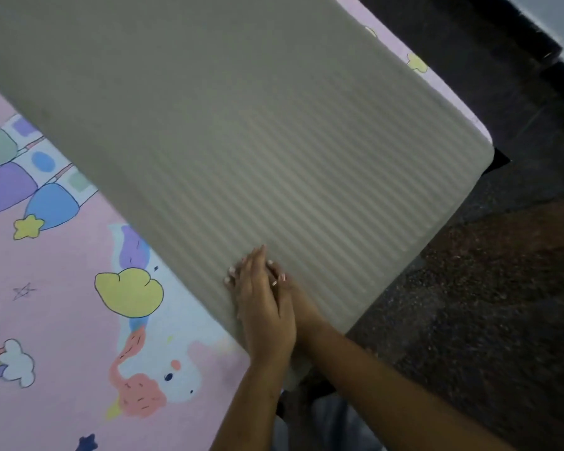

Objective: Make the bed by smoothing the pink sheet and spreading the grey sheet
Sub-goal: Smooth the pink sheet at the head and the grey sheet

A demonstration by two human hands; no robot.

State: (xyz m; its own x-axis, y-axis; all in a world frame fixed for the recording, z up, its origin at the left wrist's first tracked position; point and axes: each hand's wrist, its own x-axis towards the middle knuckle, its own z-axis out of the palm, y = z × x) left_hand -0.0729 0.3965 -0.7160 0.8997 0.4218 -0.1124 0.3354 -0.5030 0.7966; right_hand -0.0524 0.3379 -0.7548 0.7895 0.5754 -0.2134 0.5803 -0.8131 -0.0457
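Note:
The grey sheet (258, 125), ribbed and folded into a broad band, lies diagonally over the pink sheet (62, 304), which is printed with unicorns, clouds and stars. Both hands rest flat on the grey sheet near its lower edge. My left hand (264, 307) lies on top with straight fingers. It partly covers my right hand (295, 299), of which only the fingertips and the outer side show. Neither hand grips the cloth. A strip of pink sheet also shows past the grey sheet's far edge, at the top right.
The bed's corner (484, 138) points right. Beyond it and along the right side is a dark speckled floor (485, 288). A dark band (469, 37) runs along the top right. My legs show at the bottom, beside the bed.

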